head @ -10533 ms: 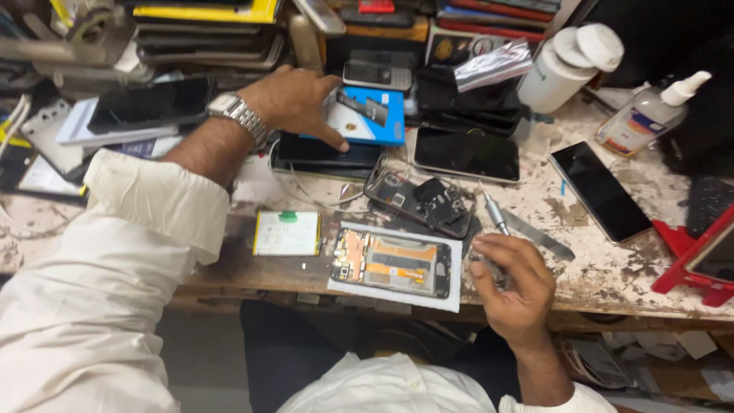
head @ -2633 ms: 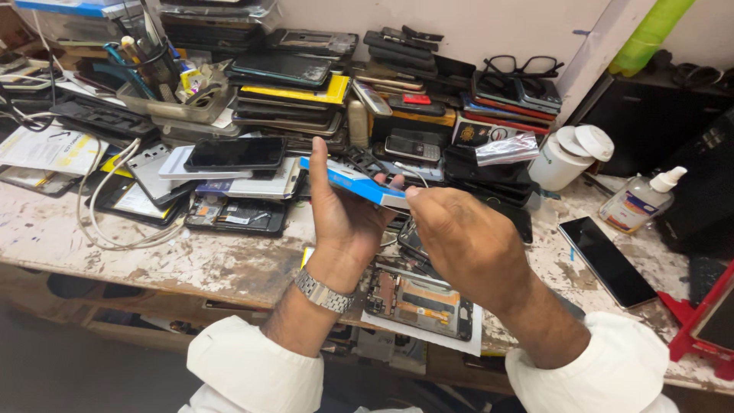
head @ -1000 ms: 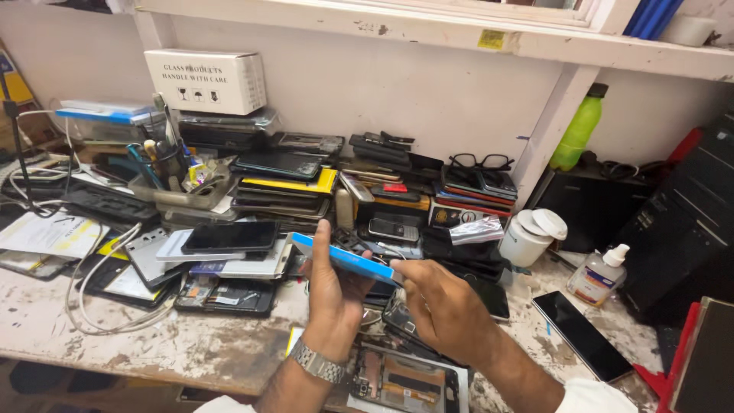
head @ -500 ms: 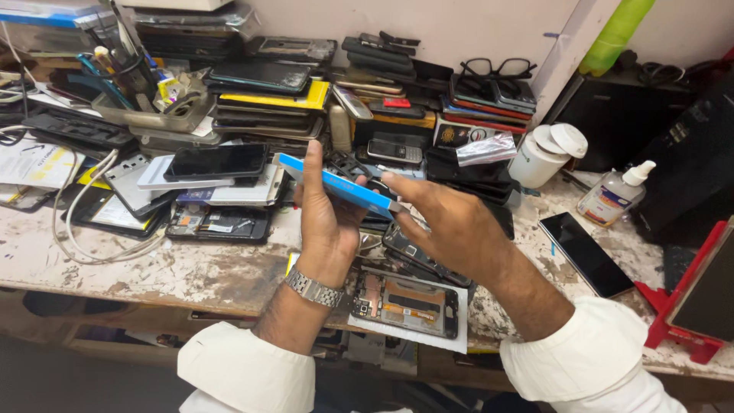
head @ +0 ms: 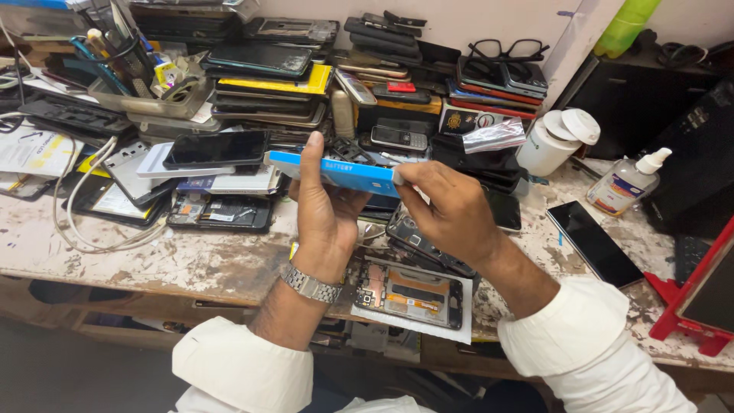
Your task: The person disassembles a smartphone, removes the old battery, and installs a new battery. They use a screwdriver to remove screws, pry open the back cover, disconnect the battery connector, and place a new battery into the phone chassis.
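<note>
hands lift a flat blue rectangular battery pack (head: 336, 173) above the desk (head: 176, 264): left hand (head: 325, 206) clamped underneath for support, right hand (head: 447, 210) pinching its right end.

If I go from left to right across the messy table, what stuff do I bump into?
White cable → black phone → left hand → blue box → right hand → white jar → clear pump bottle → red stand.

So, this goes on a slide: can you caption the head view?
Left hand and right hand hold a flat blue rectangular box above an opened phone on a cluttered, paint-stained workbench.
</note>
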{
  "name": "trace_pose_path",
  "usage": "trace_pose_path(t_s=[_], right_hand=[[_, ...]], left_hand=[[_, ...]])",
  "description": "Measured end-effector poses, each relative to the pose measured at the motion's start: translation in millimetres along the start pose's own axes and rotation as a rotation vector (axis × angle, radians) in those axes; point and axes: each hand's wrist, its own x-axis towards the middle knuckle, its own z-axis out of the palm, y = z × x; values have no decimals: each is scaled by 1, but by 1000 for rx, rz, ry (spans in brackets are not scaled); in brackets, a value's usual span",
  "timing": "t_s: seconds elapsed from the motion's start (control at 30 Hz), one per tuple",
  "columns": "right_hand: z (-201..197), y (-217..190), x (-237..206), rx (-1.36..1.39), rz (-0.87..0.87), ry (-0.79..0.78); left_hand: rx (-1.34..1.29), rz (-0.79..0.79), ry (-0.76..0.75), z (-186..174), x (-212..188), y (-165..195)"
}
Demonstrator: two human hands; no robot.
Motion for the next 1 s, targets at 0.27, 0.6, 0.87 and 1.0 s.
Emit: trace_pose_path(t_s=[0.27,0.6,0.87,1.0], right_hand=[[-8,-5,-5,41,61,-14],[-20,20,-11,214,60,-221],[-7,12,-17,55,-110,-41],[-12,12,-13,-193,-317,-97]], left_hand=[[17,-102,29,-3,3,-7],[60,-257,96,-14,11,-13],[69,-221,9,-11,18,-15],[54,-174,-22,-13,17,-14]])
